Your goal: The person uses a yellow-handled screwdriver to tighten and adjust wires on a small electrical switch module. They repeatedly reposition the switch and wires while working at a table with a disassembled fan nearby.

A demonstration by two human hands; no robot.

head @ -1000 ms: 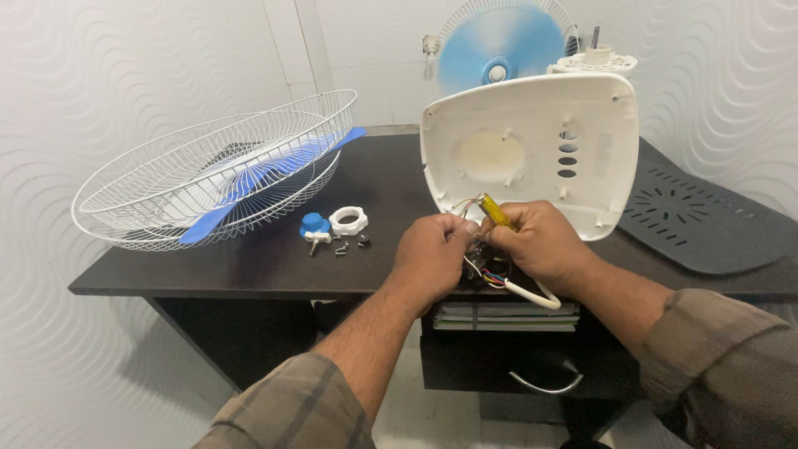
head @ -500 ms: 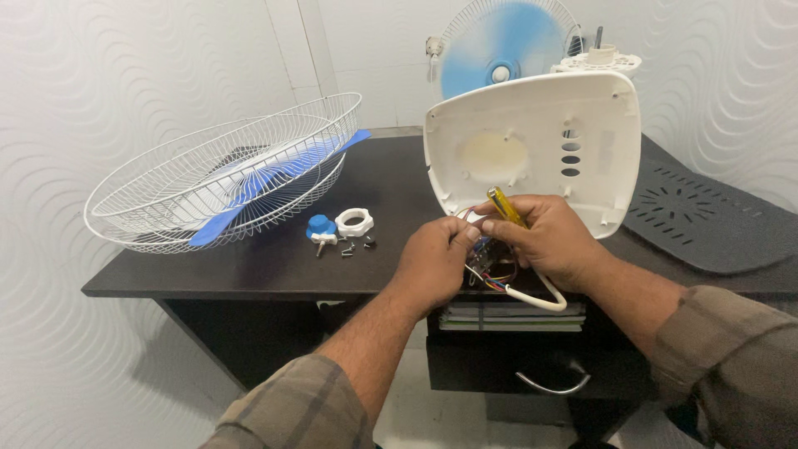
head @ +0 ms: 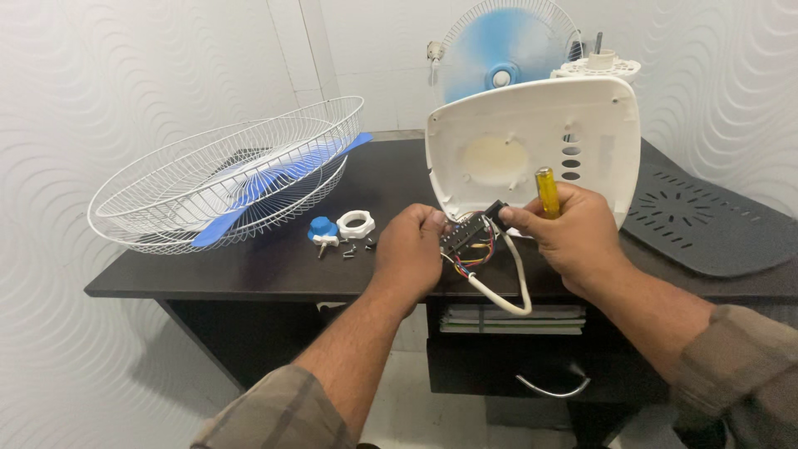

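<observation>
My left hand [head: 411, 249] and my right hand [head: 565, 233] together hold a small black switch block [head: 467, 230] with coloured wires [head: 472, 254] and a white cable [head: 515, 287] looping down over the desk's front edge. The right hand also grips a screwdriver with a yellow handle [head: 547, 189], pointing up from the fist. Right behind the hands stands a white fan base cover [head: 532, 141], upright on the dark desk [head: 249, 266], with its inner side facing me.
A white wire fan guard [head: 166, 208] with a blue blade [head: 274, 179] in it lies at the left. A blue knob [head: 321, 229], a white ring nut [head: 356, 223] and small screws [head: 357, 247] lie beside it. A dark vented panel [head: 715, 229] lies at the right. Another fan [head: 503, 50] stands behind.
My hands have lifted the switch block and pulled slightly apart, so the block and its wires now show between them. The camera has shifted a little.
</observation>
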